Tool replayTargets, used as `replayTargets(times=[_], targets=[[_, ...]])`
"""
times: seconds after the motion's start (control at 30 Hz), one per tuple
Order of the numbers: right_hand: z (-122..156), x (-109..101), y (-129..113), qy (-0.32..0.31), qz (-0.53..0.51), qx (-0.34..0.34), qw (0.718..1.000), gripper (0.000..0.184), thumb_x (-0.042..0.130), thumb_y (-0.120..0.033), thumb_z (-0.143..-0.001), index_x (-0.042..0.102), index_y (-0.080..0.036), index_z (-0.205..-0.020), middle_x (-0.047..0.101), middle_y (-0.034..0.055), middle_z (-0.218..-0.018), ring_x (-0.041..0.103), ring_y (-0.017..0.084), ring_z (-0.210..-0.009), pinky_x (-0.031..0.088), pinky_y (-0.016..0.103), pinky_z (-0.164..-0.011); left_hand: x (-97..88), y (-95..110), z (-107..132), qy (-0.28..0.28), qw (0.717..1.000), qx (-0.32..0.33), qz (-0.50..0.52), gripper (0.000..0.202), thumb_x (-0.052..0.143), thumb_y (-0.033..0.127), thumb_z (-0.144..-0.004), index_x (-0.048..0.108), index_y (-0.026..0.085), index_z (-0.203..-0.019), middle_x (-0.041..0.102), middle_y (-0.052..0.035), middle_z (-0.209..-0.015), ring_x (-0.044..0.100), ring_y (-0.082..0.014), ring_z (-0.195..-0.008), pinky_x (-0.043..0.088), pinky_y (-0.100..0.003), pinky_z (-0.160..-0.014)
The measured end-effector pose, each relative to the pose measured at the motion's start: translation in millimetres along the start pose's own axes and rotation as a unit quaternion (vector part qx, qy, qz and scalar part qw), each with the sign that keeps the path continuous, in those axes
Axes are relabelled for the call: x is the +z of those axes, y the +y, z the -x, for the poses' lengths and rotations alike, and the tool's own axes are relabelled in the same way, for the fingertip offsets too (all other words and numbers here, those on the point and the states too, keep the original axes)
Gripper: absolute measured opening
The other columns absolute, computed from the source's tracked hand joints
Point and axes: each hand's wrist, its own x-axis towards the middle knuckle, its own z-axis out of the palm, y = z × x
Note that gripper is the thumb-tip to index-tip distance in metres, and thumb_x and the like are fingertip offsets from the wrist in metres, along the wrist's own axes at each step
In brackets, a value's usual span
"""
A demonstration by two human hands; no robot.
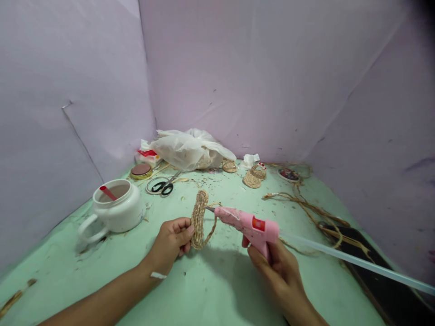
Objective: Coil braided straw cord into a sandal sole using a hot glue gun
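Note:
My left hand [176, 237] pinches the left edge of an oblong coil of braided straw cord [200, 222], held up on its side above the table. A loose tail of the same cord curls off its right side. In my right hand [277, 269] is a pink hot glue gun [246, 222], gripped by its handle. The gun's metal nozzle points left, at or very near the coil's upper right edge; whether it touches I cannot tell. A long translucent glue stick [356, 260] sticks out of the gun's back toward the right.
A white mug [118, 208] with a red stick stands at left. Scissors [163, 185], a round tin [141, 170] and a plastic bag [192, 149] lie behind. Finished-looking straw pieces [253, 177] sit at the back. Loose cords [309, 206] and a dark flat object [374, 271] lie right.

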Motion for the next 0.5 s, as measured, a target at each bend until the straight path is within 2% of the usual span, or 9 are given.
replayTargets(times=[0.33, 0.43, 0.5], targets=[[-1, 1, 1, 0.013, -0.016, 0.016, 1.0, 0.013, 0.056, -0.034, -0.082, 0.061, -0.023, -0.084, 0.056, -0.0026, -0.064, 0.044, 0.011, -0.051, 0.034, 0.021, -0.045, -0.2, 0, 1, -0.009, 1.0, 0.006, -0.01, 0.037, 0.064, 0.05, -0.065, 0.056, 0.014, -0.066, 0.044, 0.0055, -0.039, 0.029, -0.0033, -0.035, 0.019, -0.016, -0.036], [-4, 0, -3, 0.01, -0.039, 0.056, 0.998, 0.014, 0.056, -0.035, -0.081, 0.061, -0.022, -0.086, 0.054, -0.0028, -0.063, 0.041, 0.011, -0.051, 0.032, 0.022, -0.045, 0.3, 2, 2, -0.01, 1.0, 0.002, -0.005, 0.037, 0.064, 0.049, -0.064, 0.056, 0.013, -0.065, 0.044, 0.0054, -0.038, 0.029, -0.0033, -0.035, 0.018, -0.016, -0.036], [-11, -4, -7, 0.033, -0.08, 0.094, 0.992, 0.017, 0.057, -0.038, -0.08, 0.059, -0.021, -0.082, 0.05, -0.0039, -0.058, 0.04, 0.011, -0.05, 0.032, 0.022, -0.045, -0.1, 4, 2, -0.008, 1.0, 0.003, 0.006, 0.036, 0.066, 0.048, -0.062, 0.056, 0.013, -0.064, 0.044, 0.0054, -0.038, 0.03, -0.0036, -0.034, 0.018, -0.016, -0.036]])
